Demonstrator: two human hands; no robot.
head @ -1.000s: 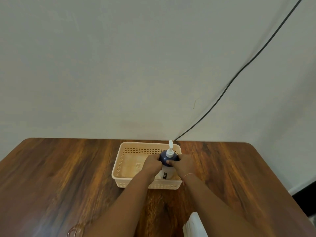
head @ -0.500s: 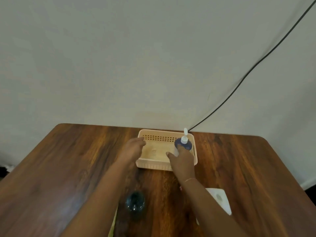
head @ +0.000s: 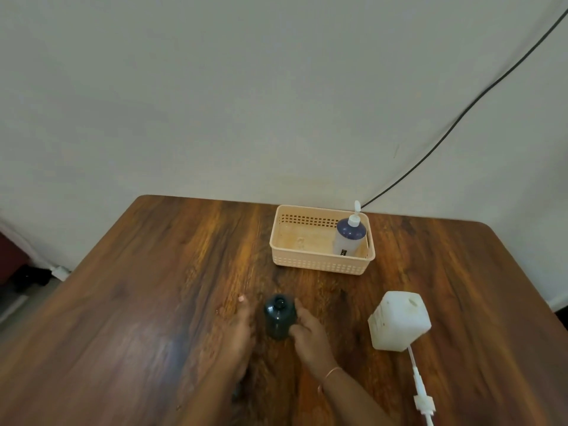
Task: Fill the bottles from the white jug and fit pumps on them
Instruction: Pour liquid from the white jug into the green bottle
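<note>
Open-necked dark bottle [head: 279, 316] stands upright on the wooden table [head: 153, 287], right hand [head: 310, 335] grasping its side and left hand [head: 238, 330] flat-fingered just beside it (contact unclear), white jug [head: 399, 320] to the right, pumped bottle [head: 350, 236] in the basket [head: 319, 262], loose pump [head: 422, 395] near the jug.

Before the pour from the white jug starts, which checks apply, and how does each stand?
1. Dark bottle upright, mouth uncapped: ok.
2. Right hand on the bottle: ok; left hand touching it: cannot tell.
3. White jug within reach, beside the right hand: ok.
4. Jug opening and fill level: cannot tell.
5. Loose pump ready on the table: ok.
6. Finished bottle standing in the basket, pump fitted: ok.
</note>
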